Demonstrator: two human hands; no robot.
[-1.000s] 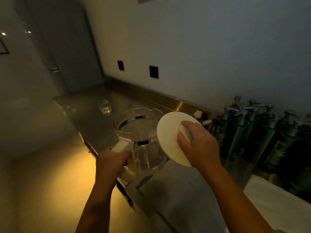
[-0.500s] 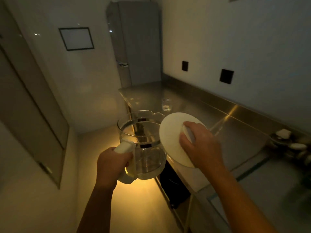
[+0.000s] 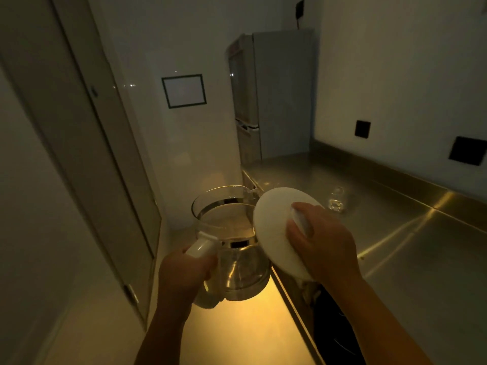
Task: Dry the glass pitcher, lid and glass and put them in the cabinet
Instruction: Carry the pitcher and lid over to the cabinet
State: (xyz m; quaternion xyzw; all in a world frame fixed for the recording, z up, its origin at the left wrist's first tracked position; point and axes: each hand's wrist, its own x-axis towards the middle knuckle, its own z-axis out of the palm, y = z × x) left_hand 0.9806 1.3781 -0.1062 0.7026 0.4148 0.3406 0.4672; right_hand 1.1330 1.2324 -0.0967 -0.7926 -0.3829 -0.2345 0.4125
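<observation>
The left hand (image 3: 184, 270) gripped the upright pitcher (image 3: 232, 233) by its white handle off the worktop's (image 3: 421, 259) edge, the right hand (image 3: 321, 246) held the tilted lid (image 3: 274, 227) by its knob beside the pitcher's rim, and the glass (image 3: 336, 200) stood on the worktop beyond, nearer the right hand.

A: What is visible of the person?
B: Only the left hand (image 3: 181, 272) and the right hand (image 3: 322, 250), each on one of two bare forearms (image 3: 164, 335).
A: And clothing?
B: I cannot tell; the forearms are bare down to the edge of the view.
</observation>
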